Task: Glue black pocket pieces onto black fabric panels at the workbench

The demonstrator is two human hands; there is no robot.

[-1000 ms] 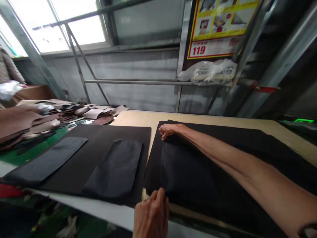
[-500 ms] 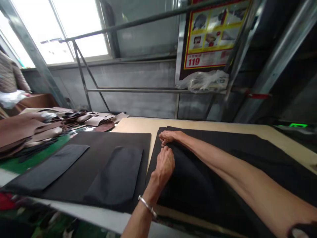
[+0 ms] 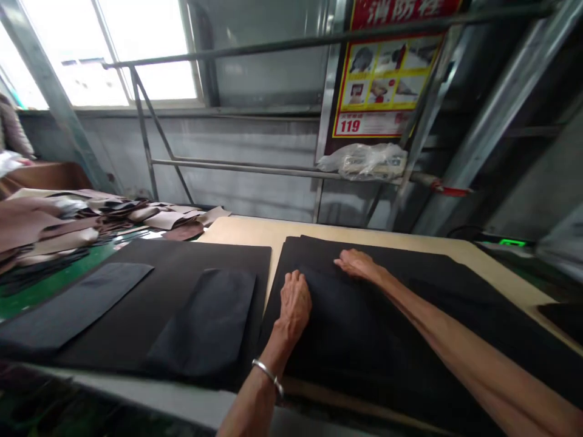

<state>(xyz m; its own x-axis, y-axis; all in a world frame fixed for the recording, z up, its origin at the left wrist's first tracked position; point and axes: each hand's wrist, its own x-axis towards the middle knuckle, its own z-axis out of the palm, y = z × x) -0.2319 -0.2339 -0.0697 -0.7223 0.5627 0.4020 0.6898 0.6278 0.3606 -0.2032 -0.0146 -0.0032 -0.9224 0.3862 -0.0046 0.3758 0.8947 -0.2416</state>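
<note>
A smooth dark leather-like piece (image 3: 339, 321) lies on a black sheet (image 3: 428, 260) on the right side of the table. My left hand (image 3: 296, 303), with a silver bangle on the wrist, has its fingers curled closed at the piece's upper left corner. Farther right, my right hand (image 3: 357, 264) rests at the piece's far edge, its fingers bent and pressed together; the fingertips are partly hidden. On the left, another black sheet (image 3: 170, 255) bears two similar dark pieces, a left piece (image 3: 86, 303) and a right piece (image 3: 209, 321).
Pale board (image 3: 255, 227) shows behind and between the black sheets. Brown and beige leather-like pieces (image 3: 59, 227) are heaped at the far left on a green surface. A metal rail frame (image 3: 237, 165) and a poster (image 3: 378, 85) stand behind. Part of a person's sleeve (image 3: 16, 130) shows at the left.
My right hand has moved right along the piece's far edge, away from my left hand. My left hand stays at the corner. The camera view has shifted slightly.
</note>
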